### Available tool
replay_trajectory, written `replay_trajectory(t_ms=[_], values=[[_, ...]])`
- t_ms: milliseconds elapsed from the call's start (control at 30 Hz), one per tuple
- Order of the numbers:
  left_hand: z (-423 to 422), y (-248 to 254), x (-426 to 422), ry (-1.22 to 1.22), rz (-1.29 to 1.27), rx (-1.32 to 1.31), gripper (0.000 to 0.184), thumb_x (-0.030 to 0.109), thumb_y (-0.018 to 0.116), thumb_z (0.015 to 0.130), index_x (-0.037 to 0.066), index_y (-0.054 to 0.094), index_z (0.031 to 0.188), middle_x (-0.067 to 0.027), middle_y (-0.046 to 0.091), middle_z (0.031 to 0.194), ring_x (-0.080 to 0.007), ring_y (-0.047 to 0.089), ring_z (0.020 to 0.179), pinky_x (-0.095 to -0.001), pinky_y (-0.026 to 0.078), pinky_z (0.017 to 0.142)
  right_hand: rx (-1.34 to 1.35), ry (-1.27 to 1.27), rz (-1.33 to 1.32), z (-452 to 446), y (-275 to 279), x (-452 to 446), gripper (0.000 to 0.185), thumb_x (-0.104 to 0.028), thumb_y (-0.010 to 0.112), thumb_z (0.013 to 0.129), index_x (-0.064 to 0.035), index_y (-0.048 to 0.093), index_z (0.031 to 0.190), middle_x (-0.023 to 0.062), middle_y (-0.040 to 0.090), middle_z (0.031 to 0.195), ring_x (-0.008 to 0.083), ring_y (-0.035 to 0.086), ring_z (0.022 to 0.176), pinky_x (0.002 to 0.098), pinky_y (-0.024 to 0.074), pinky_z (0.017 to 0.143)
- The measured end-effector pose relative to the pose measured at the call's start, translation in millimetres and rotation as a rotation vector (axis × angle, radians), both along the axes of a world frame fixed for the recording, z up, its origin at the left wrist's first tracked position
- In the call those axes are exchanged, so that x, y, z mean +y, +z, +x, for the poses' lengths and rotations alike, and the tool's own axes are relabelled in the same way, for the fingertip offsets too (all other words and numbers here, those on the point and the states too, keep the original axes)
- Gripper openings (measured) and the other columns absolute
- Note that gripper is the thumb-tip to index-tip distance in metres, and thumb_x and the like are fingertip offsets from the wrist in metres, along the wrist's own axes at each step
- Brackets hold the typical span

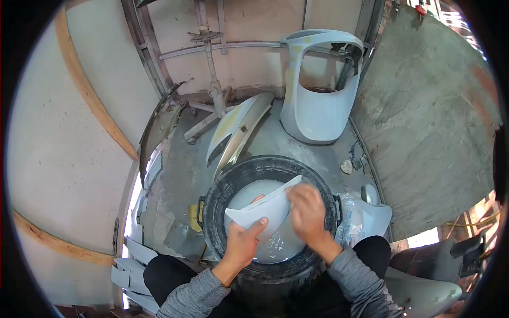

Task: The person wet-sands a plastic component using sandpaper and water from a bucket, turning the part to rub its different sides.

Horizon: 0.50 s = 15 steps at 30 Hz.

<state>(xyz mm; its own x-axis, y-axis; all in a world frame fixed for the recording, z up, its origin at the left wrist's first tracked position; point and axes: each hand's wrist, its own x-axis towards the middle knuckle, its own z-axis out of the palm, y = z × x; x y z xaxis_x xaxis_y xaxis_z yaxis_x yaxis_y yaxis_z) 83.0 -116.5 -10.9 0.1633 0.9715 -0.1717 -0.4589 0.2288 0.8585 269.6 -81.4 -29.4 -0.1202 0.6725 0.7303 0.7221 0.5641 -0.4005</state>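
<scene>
A pale grey-white plastic panel (269,211), curved and tapering to a tip, is held tilted over a black tub (213,233). My left hand (242,244) grips its lower left part, thumb on the near face and a fingertip showing behind the top edge. At the panel's right end, my right hand (307,214) is curled with bent fingers, slightly blurred; whatever is between them is hidden. Cloudy whitish water (275,253) fills the tub below both hands.
Behind the tub lean a yellow-patched body panel (233,126) and a large white fairing (324,114). A metal stand (216,98) is farther back. Clear plastic wrap (350,220) lies right of the tub, a yellow piece (195,217) left. A grey board (424,127) stands at right.
</scene>
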Motion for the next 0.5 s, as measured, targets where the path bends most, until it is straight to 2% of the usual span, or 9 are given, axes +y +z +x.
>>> replay_trajectory(t_ms=[67,167,300,500], values=[[0.4,-0.8,-0.7,-0.006,-0.002,-0.026,0.058,-0.002,0.060,0.092,-0.006,0.045,0.147,-0.0143,0.058,0.137,-0.0204,0.056,0.124,-0.0336,0.043,0.107,0.023,0.097,0.013,-0.8,-3.1,0.4,0.037,0.004,0.059,0.072,0.0007,0.072,0.106,0.0136,0.068,0.107,0.0350,0.062,0.107,0.0444,0.0504,0.096],[0.6,-6.2,-0.9,-0.010,0.010,-0.023,0.058,-0.003,0.059,0.092,-0.006,0.044,0.148,-0.0140,0.058,0.137,-0.0202,0.056,0.124,-0.0334,0.043,0.107,0.010,-0.027,-0.014,14.3,-11.3,17.8,0.037,0.003,0.059,0.072,0.0002,0.072,0.106,0.0136,0.068,0.106,0.0352,0.062,0.106,0.0450,0.0504,0.097],[0.3,-2.9,-0.9,-0.011,0.003,-0.051,0.058,-0.004,0.058,0.092,-0.006,0.043,0.148,-0.0144,0.059,0.136,-0.0203,0.056,0.124,-0.0334,0.044,0.106,0.012,0.111,0.051,0.9,-0.3,4.3,0.031,0.004,0.057,0.071,0.0007,0.071,0.099,0.0139,0.068,0.103,0.0361,0.062,0.104,0.0470,0.0501,0.095],[-1.6,1.0,-0.7,-0.048,-0.024,-0.108,0.059,-0.004,0.059,0.092,-0.006,0.042,0.149,-0.0157,0.057,0.137,-0.0217,0.056,0.124,-0.0346,0.045,0.105,-0.010,0.039,0.062,12.2,-2.5,15.6,0.034,0.005,0.057,0.070,0.0015,0.071,0.100,0.0140,0.068,0.102,0.0365,0.062,0.104,0.0464,0.0505,0.094]])
